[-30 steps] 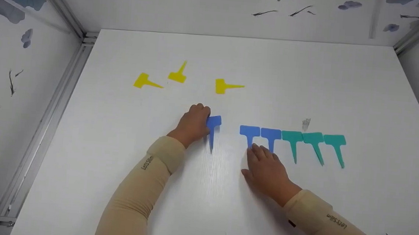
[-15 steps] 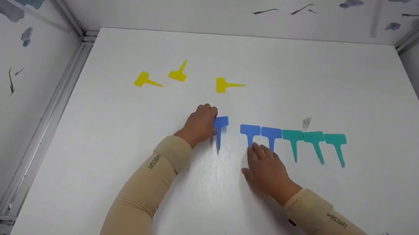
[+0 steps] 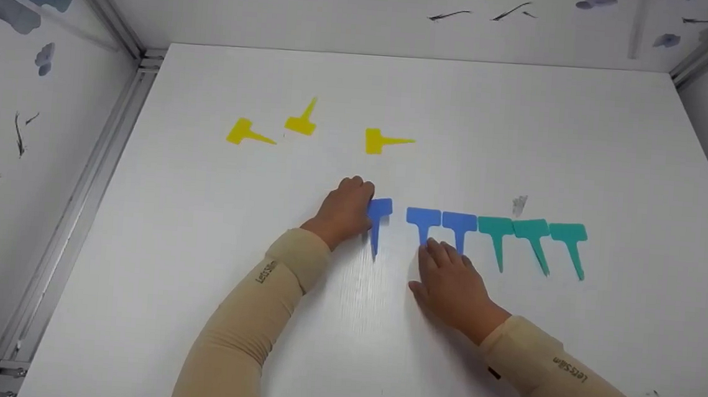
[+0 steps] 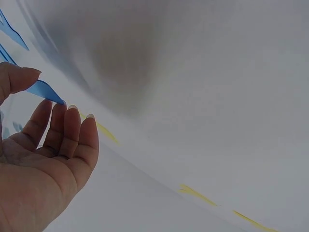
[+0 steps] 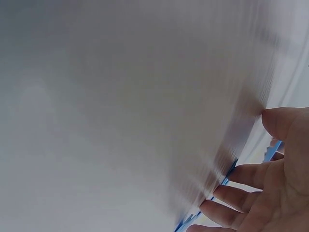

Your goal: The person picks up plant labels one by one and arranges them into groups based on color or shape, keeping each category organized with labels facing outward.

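My left hand (image 3: 347,209) pinches a blue T-shaped plant label (image 3: 380,209) by its head, between thumb and fingertips; in the left wrist view the held blue label (image 4: 44,91) shows edge-on. To its right, two blue labels (image 3: 423,217) lie side by side, followed by three green labels (image 3: 532,228), all in a row with stems toward me. My right hand (image 3: 455,286) rests with its fingers extended over the lower stems of the two blue labels, hiding their tips. In the right wrist view its fingertips (image 5: 246,175) touch the blue stems.
Three yellow T-shaped labels (image 3: 373,141) lie scattered farther back on the white table (image 3: 521,123), pointing different ways. A grey smudge (image 3: 519,205) marks the surface behind the green labels. White panels with printed fish surround the table at the back and left.
My left hand has moved right with the blue label, bringing it closer to the row. The right hand has stayed in place over the blue stems.
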Motion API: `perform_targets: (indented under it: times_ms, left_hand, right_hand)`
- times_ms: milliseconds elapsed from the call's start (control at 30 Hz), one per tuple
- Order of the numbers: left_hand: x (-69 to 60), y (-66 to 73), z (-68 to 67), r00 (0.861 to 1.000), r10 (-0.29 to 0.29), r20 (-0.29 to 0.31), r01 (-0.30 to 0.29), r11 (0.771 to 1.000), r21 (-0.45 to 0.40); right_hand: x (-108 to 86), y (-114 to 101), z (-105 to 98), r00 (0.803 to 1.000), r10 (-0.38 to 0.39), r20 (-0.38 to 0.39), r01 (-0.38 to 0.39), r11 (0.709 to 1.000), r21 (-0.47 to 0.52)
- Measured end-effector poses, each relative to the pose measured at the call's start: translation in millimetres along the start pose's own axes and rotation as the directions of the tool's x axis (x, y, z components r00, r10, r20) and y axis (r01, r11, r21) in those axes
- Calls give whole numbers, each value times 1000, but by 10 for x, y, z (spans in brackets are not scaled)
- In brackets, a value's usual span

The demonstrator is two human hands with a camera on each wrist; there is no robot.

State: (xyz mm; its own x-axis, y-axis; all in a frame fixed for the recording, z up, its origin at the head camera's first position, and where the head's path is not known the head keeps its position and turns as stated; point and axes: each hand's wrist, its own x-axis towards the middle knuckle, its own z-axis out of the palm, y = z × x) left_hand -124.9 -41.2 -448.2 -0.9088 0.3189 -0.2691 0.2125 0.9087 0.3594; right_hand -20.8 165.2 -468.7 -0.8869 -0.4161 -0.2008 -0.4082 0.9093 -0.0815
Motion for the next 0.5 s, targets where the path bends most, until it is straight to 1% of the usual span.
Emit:
perform_targets:
  times_ms: [333,500]
  left_hand:
    - [11,55,45,1000,12,10,-12,1000,23]
    - [22,62,68,1000,8,15,-9,1000,29]
  right_hand:
    - [7,8,10,999,-15,-33,14,1000,-13]
    - [9,7,11,999,-17,-39,16,1000,-15]
